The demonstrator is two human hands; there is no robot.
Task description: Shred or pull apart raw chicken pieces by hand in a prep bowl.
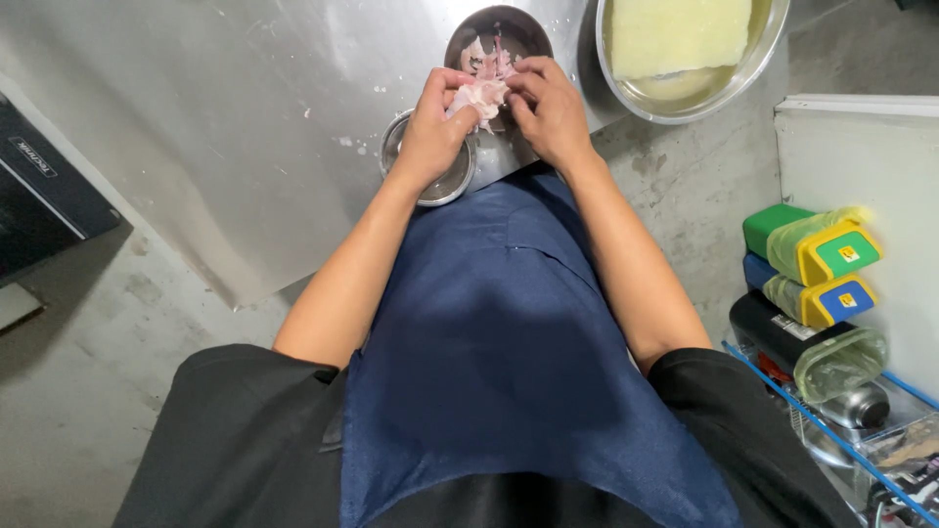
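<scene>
The desk (pixel 245 127) is brushed metal, dull-shiny and smeared. The bowls (pixel 685 98) are polished steel. The meat (pixel 479 95) in the hands looks wet, pale and glossy. The apron (pixel 499 362) is smooth dark-blue cloth. The floor (pixel 88 391) is rough, stained concrete. The bottles (pixel 831 254) are plastic, wrapped in thin clear film.

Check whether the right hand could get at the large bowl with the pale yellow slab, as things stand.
Probably yes. The large bowl sits on the steel table just beyond the right hand, with nothing between them. But that hand and the left hand are both gripping pale raw meat, so it isn't free.
</scene>
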